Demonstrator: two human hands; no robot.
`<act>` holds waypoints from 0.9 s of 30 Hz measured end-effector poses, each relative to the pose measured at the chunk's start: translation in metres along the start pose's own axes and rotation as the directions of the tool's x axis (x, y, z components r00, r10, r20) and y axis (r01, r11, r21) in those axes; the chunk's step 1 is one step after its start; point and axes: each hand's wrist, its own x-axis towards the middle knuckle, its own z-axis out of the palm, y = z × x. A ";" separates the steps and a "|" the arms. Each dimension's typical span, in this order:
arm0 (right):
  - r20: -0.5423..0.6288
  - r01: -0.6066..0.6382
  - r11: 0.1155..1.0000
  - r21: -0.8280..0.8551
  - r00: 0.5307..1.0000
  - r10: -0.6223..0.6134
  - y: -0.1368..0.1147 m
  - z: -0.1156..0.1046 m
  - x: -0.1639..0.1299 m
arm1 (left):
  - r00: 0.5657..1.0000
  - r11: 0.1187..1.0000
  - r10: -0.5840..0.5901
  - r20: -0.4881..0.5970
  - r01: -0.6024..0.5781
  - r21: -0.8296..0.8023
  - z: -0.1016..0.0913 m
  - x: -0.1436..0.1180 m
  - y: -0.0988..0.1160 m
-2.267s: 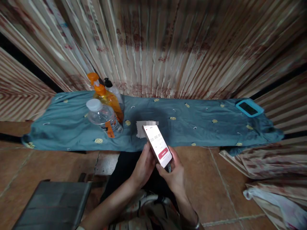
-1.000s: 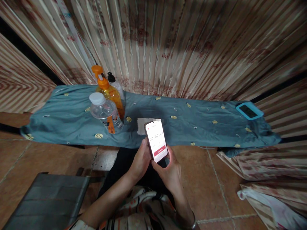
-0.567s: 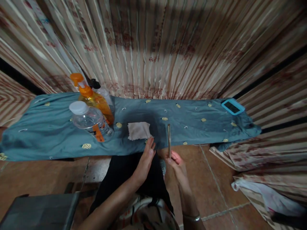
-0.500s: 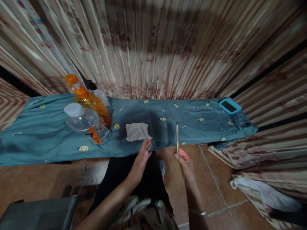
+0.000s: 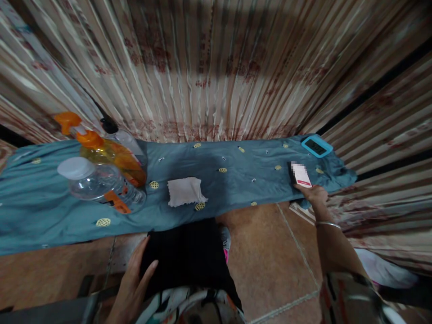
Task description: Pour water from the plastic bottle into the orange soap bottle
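Observation:
My right hand (image 5: 313,194) grips the near end of a smartphone (image 5: 303,176) over the right part of the cloth-covered surface. Its screen is lit, white with a red bar, and partly blurred out. Beside my left thigh, my left hand (image 5: 135,270) is open and holds nothing, its thumb and fingers apart. A small white cloth (image 5: 185,192) with ragged edges lies flat in the middle of the surface, touched by neither hand.
A teal patterned cloth (image 5: 236,184) covers the narrow surface. At left stand a clear bottle with a white cap (image 5: 101,184), an orange pump bottle (image 5: 118,159) and a black-topped clear bottle (image 5: 130,141). A blue-framed digital timer (image 5: 317,146) lies far right. Curtains (image 5: 202,67) hang behind.
My right hand has moved right with the smartphone, tilting it from edge-on so its screen shows. My left hand has drawn back from the white cloth to my lap. The view has shifted slightly.

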 end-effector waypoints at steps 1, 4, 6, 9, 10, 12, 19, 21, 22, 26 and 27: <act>0.014 -0.026 0.999 -0.028 1.000 0.026 -0.003 0.000 0.005 | 1.000 1.000 -0.003 -0.025 0.004 0.029 0.000 -0.003 -0.009; 0.042 -0.067 0.995 -0.075 0.997 0.070 -0.009 0.001 0.014 | 0.990 0.997 -0.016 -0.142 0.026 0.069 0.004 -0.009 -0.026; 0.050 -0.085 0.993 -0.084 0.995 0.089 -0.014 0.001 0.017 | 0.984 0.994 -0.060 -0.170 0.074 0.079 0.008 -0.013 -0.033; 0.050 -0.107 0.989 -0.099 0.992 0.112 -0.020 0.000 0.021 | 0.978 0.989 -0.116 -0.175 0.130 0.069 0.011 -0.017 -0.037; 0.054 -0.105 0.989 -0.106 0.992 0.111 -0.021 -0.001 0.022 | 0.974 0.987 -0.137 -0.178 0.150 0.063 0.011 -0.017 -0.038; 0.060 -0.091 0.988 -0.122 0.993 0.099 -0.023 -0.001 0.025 | 0.969 0.981 -0.179 -0.170 0.189 0.046 0.012 -0.018 -0.037; 0.097 -0.099 0.982 -0.160 0.989 0.116 -0.015 0.011 0.046 | 0.949 0.960 -0.279 -0.143 0.280 -0.019 0.014 -0.021 -0.024; 0.097 -0.112 0.982 -0.150 0.987 0.127 -0.011 0.015 0.053 | 0.944 0.954 -0.301 -0.136 0.299 -0.037 0.015 -0.021 -0.021; 0.092 -0.119 0.983 -0.139 0.987 0.132 -0.009 0.016 0.054 | 0.944 0.953 -0.303 -0.132 0.300 -0.047 0.015 -0.020 -0.020; 0.021 -0.127 0.991 -0.042 0.992 0.128 -0.016 0.015 0.028 | 0.938 0.944 -0.322 -0.128 0.308 -0.117 0.014 -0.017 -0.014; -0.015 -0.082 0.997 -0.014 0.997 0.082 -0.023 0.015 0.012 | 0.934 0.939 -0.335 -0.128 0.318 -0.132 0.012 -0.015 -0.012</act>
